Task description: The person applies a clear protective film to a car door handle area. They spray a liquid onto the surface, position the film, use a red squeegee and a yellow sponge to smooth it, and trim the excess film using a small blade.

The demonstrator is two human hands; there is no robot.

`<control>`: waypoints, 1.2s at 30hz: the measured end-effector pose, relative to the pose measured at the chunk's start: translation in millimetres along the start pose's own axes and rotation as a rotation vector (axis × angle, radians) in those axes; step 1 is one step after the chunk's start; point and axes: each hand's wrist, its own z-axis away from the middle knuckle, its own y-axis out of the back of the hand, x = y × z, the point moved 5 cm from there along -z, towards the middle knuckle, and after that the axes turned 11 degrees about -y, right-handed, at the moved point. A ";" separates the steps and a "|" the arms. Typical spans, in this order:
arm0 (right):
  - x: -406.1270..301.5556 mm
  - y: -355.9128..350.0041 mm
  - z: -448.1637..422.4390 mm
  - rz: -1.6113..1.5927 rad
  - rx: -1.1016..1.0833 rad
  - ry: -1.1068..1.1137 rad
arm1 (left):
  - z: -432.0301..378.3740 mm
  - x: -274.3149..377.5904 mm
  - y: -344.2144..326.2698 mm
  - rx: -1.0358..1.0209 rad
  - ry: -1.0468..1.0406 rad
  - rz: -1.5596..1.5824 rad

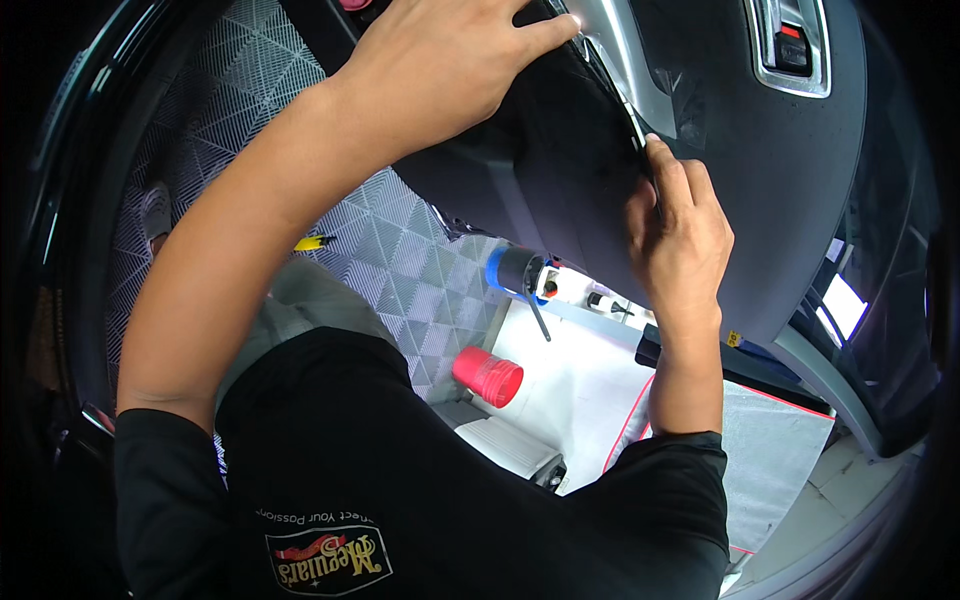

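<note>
A car door's inner panel [570, 180] lies before me, with a silver trim piece [637, 67] and a glossy black edge [611, 86] running along it. My left hand [457, 64] reaches over the panel at the top; one fingertip touches the black edge beside the silver trim, and its other fingers are partly cut off by the frame. Lower along the same edge, my right hand [682, 225] grips the black edge, thumb on one side and fingers on the other. A wrinkled clear film [686, 112] clings to the panel beside the silver trim.
The inner door handle [791, 49] is at upper right. Below stand a red bucket [487, 375], a black cylindrical container with blue bands [517, 270], small bottles [600, 301] and a pale cover with red edging [772, 457]. A person's shoe [156, 210] shows on the patterned floor [405, 225].
</note>
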 end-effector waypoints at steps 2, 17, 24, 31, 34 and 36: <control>1.8 0.1 0.3 0.011 0.001 0.003 | 1.8 -0.2 0.0 -0.025 0.018 -0.009; 6.6 5.7 3.4 0.006 -0.031 0.016 | -3.0 5.0 2.2 -0.059 0.013 -0.026; 9.4 7.7 5.2 0.052 -0.025 -0.002 | 1.9 6.6 -3.8 -0.073 0.002 0.020; 14.0 7.6 5.5 0.057 -0.034 0.017 | -3.1 9.5 -3.0 -0.050 -0.027 -0.023; 15.4 10.8 7.3 0.078 -0.033 0.011 | -2.4 11.3 -4.8 -0.088 -0.041 -0.020; 15.9 11.2 6.7 0.088 -0.024 0.014 | -2.5 11.7 -5.4 -0.103 -0.044 -0.017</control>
